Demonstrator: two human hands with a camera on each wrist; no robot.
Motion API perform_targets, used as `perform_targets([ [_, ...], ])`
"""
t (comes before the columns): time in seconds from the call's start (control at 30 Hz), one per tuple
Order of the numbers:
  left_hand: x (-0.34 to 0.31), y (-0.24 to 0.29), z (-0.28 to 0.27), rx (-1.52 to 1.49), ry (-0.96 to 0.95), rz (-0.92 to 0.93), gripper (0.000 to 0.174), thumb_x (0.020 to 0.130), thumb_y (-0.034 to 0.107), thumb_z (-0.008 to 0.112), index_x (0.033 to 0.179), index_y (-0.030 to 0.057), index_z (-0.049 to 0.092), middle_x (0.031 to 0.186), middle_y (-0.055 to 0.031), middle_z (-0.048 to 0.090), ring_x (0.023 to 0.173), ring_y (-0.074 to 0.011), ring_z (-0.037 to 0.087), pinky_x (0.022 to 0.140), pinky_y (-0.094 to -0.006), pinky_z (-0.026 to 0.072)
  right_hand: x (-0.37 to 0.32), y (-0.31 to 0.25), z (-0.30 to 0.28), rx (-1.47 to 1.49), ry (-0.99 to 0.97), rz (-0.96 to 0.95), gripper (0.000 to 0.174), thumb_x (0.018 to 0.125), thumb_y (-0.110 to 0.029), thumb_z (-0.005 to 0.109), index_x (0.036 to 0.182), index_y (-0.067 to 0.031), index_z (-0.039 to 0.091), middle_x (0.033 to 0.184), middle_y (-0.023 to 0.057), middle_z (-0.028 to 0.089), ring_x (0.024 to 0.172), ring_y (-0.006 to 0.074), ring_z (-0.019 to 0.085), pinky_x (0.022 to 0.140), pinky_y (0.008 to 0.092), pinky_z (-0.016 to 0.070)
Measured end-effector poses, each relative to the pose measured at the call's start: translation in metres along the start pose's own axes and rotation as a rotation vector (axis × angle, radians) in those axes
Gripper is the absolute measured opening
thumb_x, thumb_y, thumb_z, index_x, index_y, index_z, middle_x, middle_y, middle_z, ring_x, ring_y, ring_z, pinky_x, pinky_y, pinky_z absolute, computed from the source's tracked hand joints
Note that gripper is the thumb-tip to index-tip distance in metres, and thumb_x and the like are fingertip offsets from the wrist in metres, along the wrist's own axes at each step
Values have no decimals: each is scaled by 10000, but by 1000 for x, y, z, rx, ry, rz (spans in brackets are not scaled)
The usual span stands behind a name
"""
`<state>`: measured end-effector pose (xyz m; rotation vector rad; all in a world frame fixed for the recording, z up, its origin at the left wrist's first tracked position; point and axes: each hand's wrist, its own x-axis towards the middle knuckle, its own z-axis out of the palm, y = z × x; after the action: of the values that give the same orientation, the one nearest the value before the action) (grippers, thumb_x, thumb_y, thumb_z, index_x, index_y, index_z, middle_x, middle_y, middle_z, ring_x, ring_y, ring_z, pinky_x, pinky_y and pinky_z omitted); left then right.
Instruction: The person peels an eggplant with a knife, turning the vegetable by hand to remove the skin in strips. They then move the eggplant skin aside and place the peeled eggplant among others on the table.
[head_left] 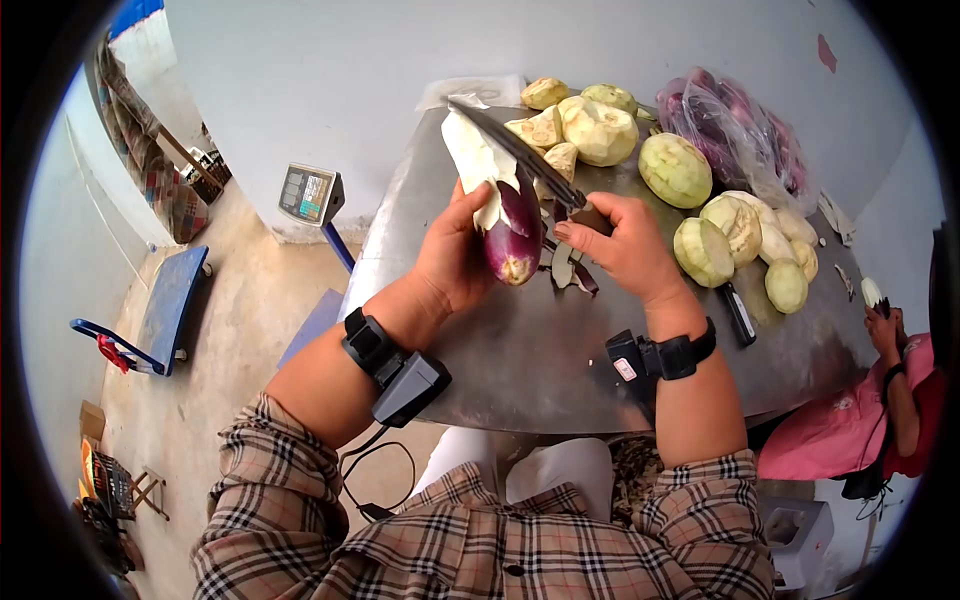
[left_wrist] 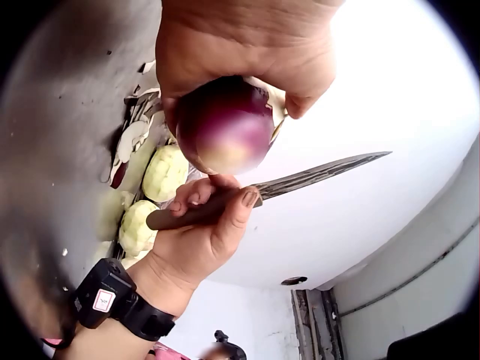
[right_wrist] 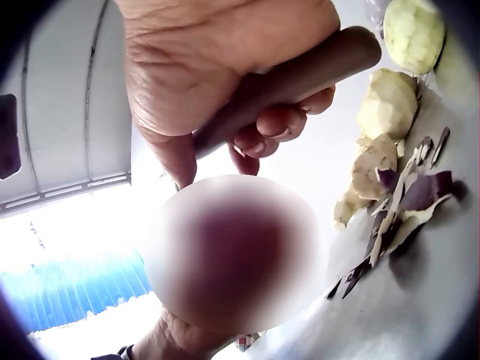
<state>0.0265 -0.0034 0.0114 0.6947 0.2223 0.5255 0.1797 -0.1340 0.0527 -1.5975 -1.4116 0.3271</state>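
A partly peeled eggplant (head_left: 513, 252) is gripped in my left hand (head_left: 452, 248) above the table's left side. Its far part shows pale flesh, while purple skin covers the near end, which faces the camera in the left wrist view. My right hand (head_left: 632, 248) holds a knife (left_wrist: 322, 174) by its brown handle (right_wrist: 300, 84). In the head view the long dark blade points away to the upper left, overlapping the eggplant's peeled side. Strips of eggplant peel (head_left: 570, 270) lie on the metal table below, between my hands. The right wrist view shows the eggplant blurred.
Several peeled eggplants (head_left: 675, 170) cover the back and right of the metal table (head_left: 500, 370). Behind them sits a plastic bag (head_left: 740, 130) of purple eggplants. A black-handled tool (head_left: 738, 315) lies at right. Another person (head_left: 850, 430) in pink is at the right edge.
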Motion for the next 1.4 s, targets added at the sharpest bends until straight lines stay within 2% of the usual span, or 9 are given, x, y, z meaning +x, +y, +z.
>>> perform_targets([
  [0.17,-5,-2,6,186,-202,100,659,814,184,545,1406,234,259,1294,-97,454,1152,-290,499,919,-499,463,1,1,17,186,132,-29,363,725,-280,780,776,28,594,638,42,557,591,79,469,538,272,414],
  [0.3,-9,-7,16,266,-304,141,824,818,61,611,1464,266,142,1328,-83,431,1213,-265,458,954,-461,443,3,-4,20,45,210,-80,398,688,-294,797,807,29,597,687,93,610,614,147,543,576,308,458],
  [0.33,-8,-9,16,271,-236,148,925,809,-11,630,1486,273,68,1352,-91,422,1230,-259,451,975,-444,428,3,-8,18,7,216,-45,405,674,-293,800,813,29,598,706,118,626,624,189,570,591,324,470],
  [0.43,-7,-8,15,358,-234,181,1027,771,-77,647,1499,220,-12,1342,-151,432,1220,-270,472,1003,-430,418,3,-7,17,-39,256,-42,384,684,-273,787,820,33,599,706,119,626,626,198,573,596,323,471],
  [0.73,-6,-5,11,403,-115,160,990,720,0,745,1473,87,108,1317,-173,440,1215,-286,464,999,-439,418,5,9,12,0,322,-7,197,734,-155,632,799,27,595,647,137,591,576,234,545,585,352,456],
  [0.83,-2,-5,6,328,-95,139,929,726,28,747,1448,55,164,1321,-165,438,1209,-289,468,996,-447,419,7,15,8,-105,351,53,139,744,-120,634,766,1,570,654,6,544,623,80,464,577,267,419],
  [0.97,1,-1,1,215,-115,109,827,749,77,737,1413,42,247,1306,-146,459,1199,-285,479,990,-445,425,9,22,7,-26,346,35,229,742,-188,678,796,20,600,637,100,593,569,194,529,579,335,451],
  [1.17,0,0,2,166,-154,72,704,785,136,712,1371,52,329,1275,-116,494,1176,-269,500,980,-442,436,5,17,11,90,177,-66,304,764,-229,728,893,27,625,711,60,609,638,132,514,606,304,452],
  [1.4,-4,-3,4,56,-174,62,613,810,174,679,1334,72,377,1273,-103,504,1167,-248,516,987,-417,448,2,11,13,114,126,-46,321,764,-249,738,857,32,615,698,74,613,626,136,526,593,303,449],
])
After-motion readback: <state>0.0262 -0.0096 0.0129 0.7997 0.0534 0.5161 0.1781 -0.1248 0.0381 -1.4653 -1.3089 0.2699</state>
